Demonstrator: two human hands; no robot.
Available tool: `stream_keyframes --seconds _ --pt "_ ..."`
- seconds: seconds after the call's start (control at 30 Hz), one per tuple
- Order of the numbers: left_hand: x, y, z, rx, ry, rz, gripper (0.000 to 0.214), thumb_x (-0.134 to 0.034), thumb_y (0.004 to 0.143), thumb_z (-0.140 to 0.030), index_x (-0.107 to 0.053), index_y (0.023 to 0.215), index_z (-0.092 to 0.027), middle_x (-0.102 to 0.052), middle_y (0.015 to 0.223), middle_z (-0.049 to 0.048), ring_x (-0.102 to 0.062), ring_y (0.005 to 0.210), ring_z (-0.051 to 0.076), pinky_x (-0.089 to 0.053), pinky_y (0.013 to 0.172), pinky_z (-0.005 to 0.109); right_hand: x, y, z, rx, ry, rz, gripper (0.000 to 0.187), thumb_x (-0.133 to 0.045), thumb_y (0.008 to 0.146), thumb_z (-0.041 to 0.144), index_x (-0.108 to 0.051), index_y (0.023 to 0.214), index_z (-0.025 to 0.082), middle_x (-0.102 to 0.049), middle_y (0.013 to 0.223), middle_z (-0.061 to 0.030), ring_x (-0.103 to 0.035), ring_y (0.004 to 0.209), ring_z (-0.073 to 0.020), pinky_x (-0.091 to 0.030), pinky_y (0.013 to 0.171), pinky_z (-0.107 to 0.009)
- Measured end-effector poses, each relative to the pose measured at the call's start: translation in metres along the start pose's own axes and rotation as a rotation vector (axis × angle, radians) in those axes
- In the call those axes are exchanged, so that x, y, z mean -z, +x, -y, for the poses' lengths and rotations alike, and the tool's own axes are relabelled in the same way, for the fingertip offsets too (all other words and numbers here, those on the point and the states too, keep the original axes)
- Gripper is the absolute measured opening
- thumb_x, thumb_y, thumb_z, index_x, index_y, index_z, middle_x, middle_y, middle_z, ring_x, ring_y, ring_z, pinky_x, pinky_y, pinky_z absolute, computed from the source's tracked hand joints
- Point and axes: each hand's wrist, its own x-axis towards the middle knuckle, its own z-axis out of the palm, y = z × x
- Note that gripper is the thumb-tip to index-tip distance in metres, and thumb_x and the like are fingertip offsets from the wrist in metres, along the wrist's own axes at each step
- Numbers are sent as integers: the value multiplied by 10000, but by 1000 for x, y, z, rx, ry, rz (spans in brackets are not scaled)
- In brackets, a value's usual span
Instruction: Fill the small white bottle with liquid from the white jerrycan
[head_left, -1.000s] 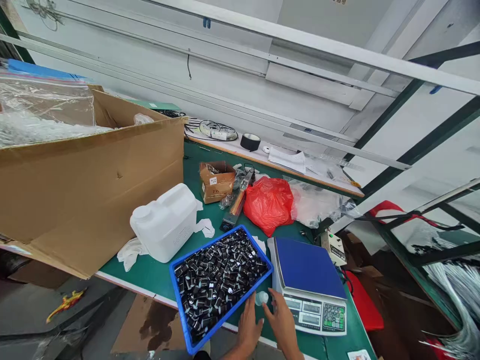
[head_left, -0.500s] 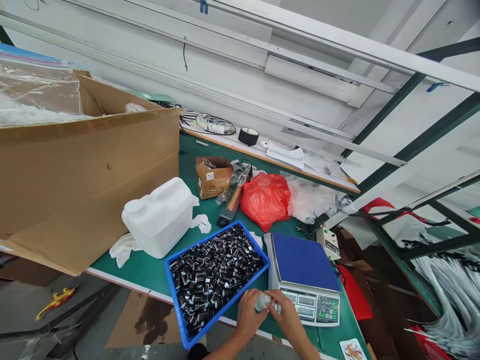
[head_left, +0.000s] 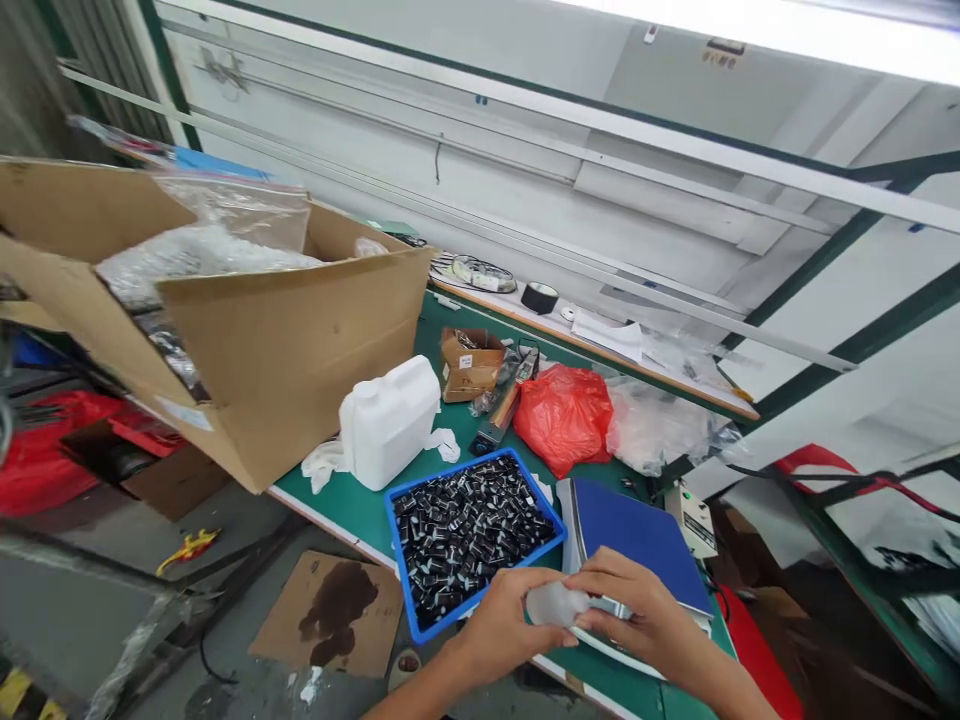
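Observation:
Both hands meet over the front edge of the scale, around a small translucent white bottle (head_left: 553, 604). My left hand (head_left: 504, 612) is wrapped about the bottle's wide end, thumb and fingers on opposite sides. At its narrow end, my right hand (head_left: 634, 612) pinches a small, shiny, pale piece, whose exact kind I cannot make out. Just left of the hands lies a blue tray (head_left: 406, 600) filled with small black parts (head_left: 465, 530) with pale tips. Behind the hands is the blue-topped scale (head_left: 630, 540), its front panel mostly hidden by them.
A white jug (head_left: 390, 425) stands behind the tray, beside a large cardboard box (head_left: 322, 350). Further back are a small carton (head_left: 471, 365), a red plastic bag (head_left: 564, 415) and clear bags (head_left: 652, 425). Black tape (head_left: 539, 297) rests on the rear shelf.
The view has swung left, showing more of the large box and floor. Both hands and the bottle appear closer and larger, now covering the scale's front panel.

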Motion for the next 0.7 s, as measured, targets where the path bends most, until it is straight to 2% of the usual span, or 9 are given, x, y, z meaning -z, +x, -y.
stream_keyframes --seconds 0.07,0.17,0.3,0.4,0.47,0.5,0.57,0.63,0.7 --pt "9 -17 -9 -3 15 -65 356 -738 657 -280 -683 1007 -240 -678 955 -40 -573 855 162 -398 698 187 -3 10 16 45 -11 16 235 -561 847 279 -588 1080 269 -619 930 -18 -535 851 -132 -404 733 -238" --pt "19 -42 -13 -4 36 -151 401 -758 626 -222 -682 1017 -262 -686 932 -52 -579 836 156 -394 681 181 -16 22 37 25 0 55 217 -546 854 304 -589 1062 259 -621 936 -19 -544 865 -133 -411 753 -241" --pt "33 -71 -8 3 49 -283 400 -757 614 -197 -686 1004 -252 -692 925 -34 -585 823 159 -414 704 189 -40 38 57 37 22 67 230 -540 854 332 -600 1064 258 -619 916 -23 -547 843 -140 -422 739 -256" --pt "46 -90 2 25 43 -411 393 -744 618 -204 -679 1006 -221 -679 1002 10 -588 909 192 -442 792 224 -54 61 57 79 80 67 391 -629 774 402 -577 1134 257 -611 868 -8 -545 802 -147 -429 722 -268" --pt "56 -101 11 62 45 -500 420 -739 611 -199 -669 1024 -213 -660 1066 37 -576 976 215 -451 841 251 -60 90 47 50 139 40 530 -643 733 469 -537 1195 231 -614 879 -6 -558 791 -148 -448 730 -273" --pt "62 -106 15 79 47 -542 431 -734 609 -195 -665 1034 -215 -648 1095 45 -567 1006 224 -452 861 264 -63 109 38 17 142 6 528 -595 766 486 -520 1212 212 -616 876 -7 -566 781 -145 -458 732 -276" --pt "73 -116 23 98 43 -616 438 -715 626 -205 -653 1060 -216 -627 1142 62 -550 1053 239 -450 893 285 -70 153 18 -47 87 -55 402 -451 878 417 -525 1188 173 -618 864 -17 -575 769 -140 -464 744 -305" --pt "84 -124 29 102 31 -685 429 -694 655 -254 -646 1078 -202 -621 1150 84 -550 1061 251 -462 890 298 -78 198 0 -100 12 -70 310 -488 877 358 -565 1090 146 -622 860 -20 -590 767 -142 -474 756 -354" --pt "93 -130 35 98 20 -760 437 -683 671 -336 -647 1080 -185 -625 1141 103 -560 1050 264 -481 867 300 -86 237 -13 -127 -53 -58 281 -531 859 348 -570 1055 151 -618 962 -38 -599 818 -149 -491 751 -368"
